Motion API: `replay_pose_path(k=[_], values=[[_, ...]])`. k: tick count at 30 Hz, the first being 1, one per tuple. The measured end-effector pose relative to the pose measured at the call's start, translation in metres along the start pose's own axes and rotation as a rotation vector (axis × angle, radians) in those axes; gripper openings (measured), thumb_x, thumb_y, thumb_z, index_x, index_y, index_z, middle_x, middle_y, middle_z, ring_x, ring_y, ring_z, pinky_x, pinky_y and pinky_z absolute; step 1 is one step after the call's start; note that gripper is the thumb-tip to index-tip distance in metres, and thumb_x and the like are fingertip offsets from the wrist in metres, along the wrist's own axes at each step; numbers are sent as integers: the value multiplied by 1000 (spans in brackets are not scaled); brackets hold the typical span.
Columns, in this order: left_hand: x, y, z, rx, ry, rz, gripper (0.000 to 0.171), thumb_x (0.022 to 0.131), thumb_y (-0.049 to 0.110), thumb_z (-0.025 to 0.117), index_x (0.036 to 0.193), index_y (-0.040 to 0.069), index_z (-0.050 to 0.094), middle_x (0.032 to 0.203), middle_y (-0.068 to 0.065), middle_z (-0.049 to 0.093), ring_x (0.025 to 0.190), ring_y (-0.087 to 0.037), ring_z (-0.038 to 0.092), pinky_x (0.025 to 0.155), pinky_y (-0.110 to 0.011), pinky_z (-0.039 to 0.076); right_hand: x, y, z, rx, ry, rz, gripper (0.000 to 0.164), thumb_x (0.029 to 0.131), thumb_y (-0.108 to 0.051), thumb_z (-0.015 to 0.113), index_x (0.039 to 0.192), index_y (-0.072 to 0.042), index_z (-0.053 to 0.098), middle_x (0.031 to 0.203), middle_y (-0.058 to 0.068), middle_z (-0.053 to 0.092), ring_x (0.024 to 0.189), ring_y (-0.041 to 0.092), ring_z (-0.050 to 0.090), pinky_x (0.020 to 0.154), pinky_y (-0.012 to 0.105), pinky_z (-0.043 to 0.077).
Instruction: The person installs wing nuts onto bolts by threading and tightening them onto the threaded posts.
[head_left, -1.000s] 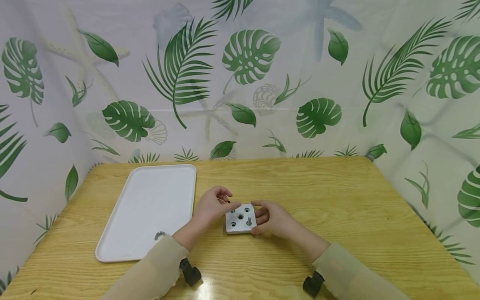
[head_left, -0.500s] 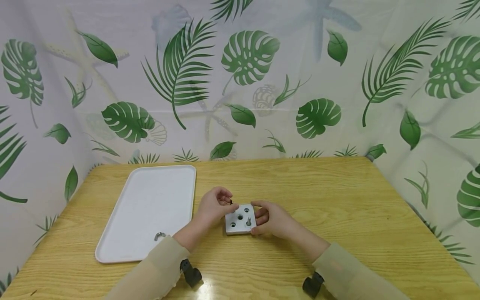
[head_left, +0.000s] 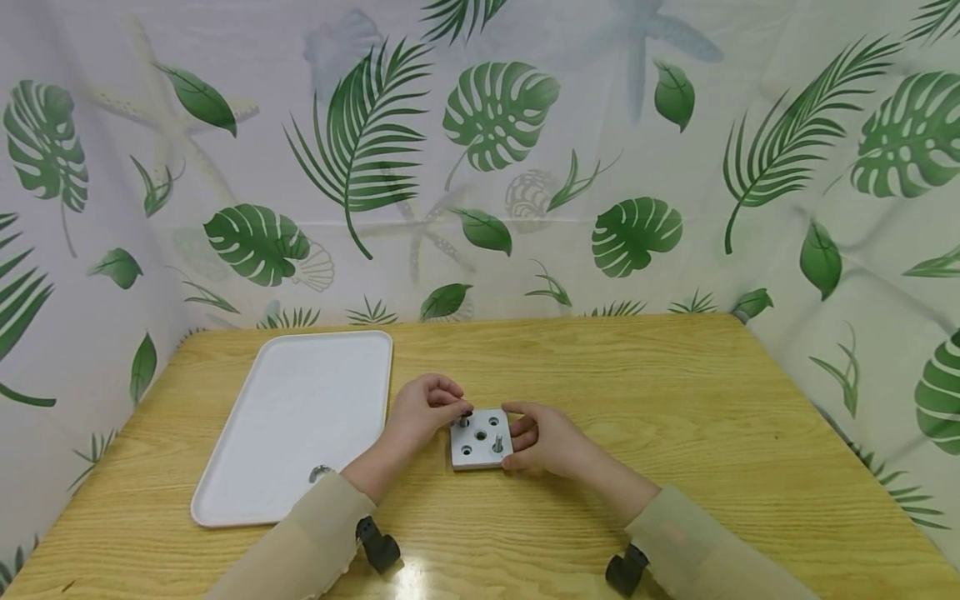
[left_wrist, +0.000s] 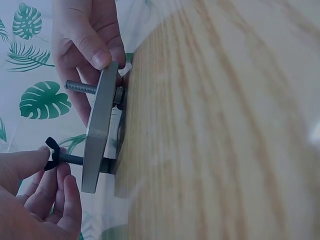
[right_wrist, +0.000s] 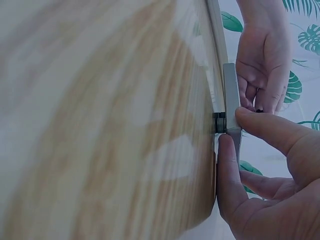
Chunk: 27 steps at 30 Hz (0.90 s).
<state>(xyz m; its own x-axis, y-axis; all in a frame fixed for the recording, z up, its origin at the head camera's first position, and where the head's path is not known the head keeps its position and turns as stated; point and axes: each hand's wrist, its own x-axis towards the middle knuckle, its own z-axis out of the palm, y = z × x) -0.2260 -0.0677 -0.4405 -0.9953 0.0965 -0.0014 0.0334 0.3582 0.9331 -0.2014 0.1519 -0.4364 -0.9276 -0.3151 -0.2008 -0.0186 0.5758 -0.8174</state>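
A square metal plate [head_left: 482,457] with several holes lies in front of me, raised slightly off the table on bolt heads. Two threaded bolts stick up through it at opposite corners: a near-right bolt [head_left: 498,444] with bare thread, and a far-left bolt [left_wrist: 72,159]. On that far-left bolt's end sits a black wing nut [left_wrist: 54,154]. My left hand [head_left: 422,414] pinches the wing nut between thumb and fingers. My right hand [head_left: 551,439] grips the plate's right edge, thumb and fingers on opposite faces in the right wrist view.
A white tray [head_left: 315,392] lies on the left of the wooden table [head_left: 637,375]. Inside it rests a small curved silver piece [head_left: 318,472], partly hidden by my left sleeve. A leaf-patterned curtain [head_left: 540,250] stands behind the table.
My left thumb and fingers have shifted on the wing nut, and the thumb has drawn back from above the plate's far-left corner, uncovering the bolt. The plate and right hand stay in place.
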Motion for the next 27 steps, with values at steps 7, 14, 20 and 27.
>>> replay_pose_path(k=[7,14,20,27], values=[[-1,1,1,66,28,-9,19,99,22,77,107,5,72,98,-9,76,85,-14,67,72,-23,51,-1,1,0,9,3,-13,82,84,-1,89,154,4,49,124,18,68,100,18,71,86,32,60],[-3,2,5,185,23,-9,38,87,28,90,107,5,67,95,-5,63,86,-19,56,73,-28,46,-1,0,0,14,8,-13,82,83,-1,89,154,3,49,123,18,69,101,19,72,87,33,61],[-5,4,6,165,11,11,34,88,18,88,109,2,67,92,-4,60,83,-18,54,74,-29,46,-1,0,1,17,1,-16,81,83,-1,89,154,4,49,124,19,69,103,20,72,88,34,61],[-4,3,4,75,-3,29,30,87,7,87,110,0,68,101,-11,71,85,-15,64,77,-29,56,-1,2,1,18,7,-6,81,83,1,88,154,4,48,124,19,68,101,19,72,87,34,61]])
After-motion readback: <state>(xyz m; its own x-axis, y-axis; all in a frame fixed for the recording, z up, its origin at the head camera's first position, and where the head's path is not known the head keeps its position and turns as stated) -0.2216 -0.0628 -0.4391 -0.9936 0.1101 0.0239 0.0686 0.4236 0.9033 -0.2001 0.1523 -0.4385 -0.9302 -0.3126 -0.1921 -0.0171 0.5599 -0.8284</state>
